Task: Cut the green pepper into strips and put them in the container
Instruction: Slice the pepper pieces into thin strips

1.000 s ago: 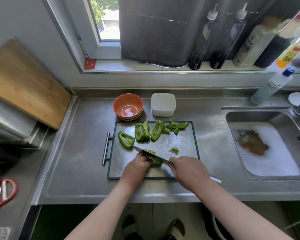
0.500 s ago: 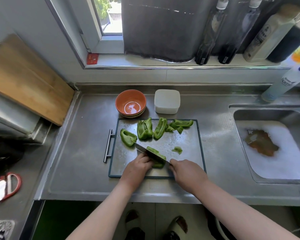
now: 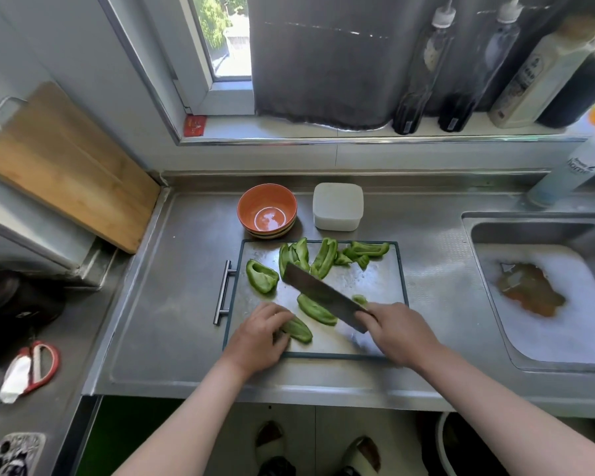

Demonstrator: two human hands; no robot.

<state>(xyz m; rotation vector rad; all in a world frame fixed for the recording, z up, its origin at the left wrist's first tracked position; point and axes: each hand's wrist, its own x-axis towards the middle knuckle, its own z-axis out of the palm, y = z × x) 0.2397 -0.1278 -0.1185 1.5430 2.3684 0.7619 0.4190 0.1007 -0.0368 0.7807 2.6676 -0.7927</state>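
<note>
On the steel cutting board (image 3: pixel 375 286), several green pepper pieces lie along the far edge (image 3: pixel 325 257), with one more at the left (image 3: pixel 261 276). My left hand (image 3: pixel 260 333) holds a pepper piece (image 3: pixel 298 329) down at the board's near side. A freshly cut strip (image 3: pixel 315 309) lies just beyond it. My right hand (image 3: pixel 397 329) grips the handle of a cleaver (image 3: pixel 318 293), whose blade is lifted and tilted over the board. A white lidded container (image 3: pixel 337 206) and an orange bowl (image 3: pixel 267 209) stand behind the board.
A sink (image 3: pixel 543 297) with foamy water lies to the right. Bottles (image 3: pixel 423 70) line the window sill. A wooden board (image 3: pixel 62 166) leans at the left. Red scissors (image 3: pixel 35 365) and a phone (image 3: pixel 12 453) lie on the lower left counter.
The cleaver has risen off the pepper and tilted flat side up. The piece under my left hand is now split in two, one strip lying apart from my fingers.
</note>
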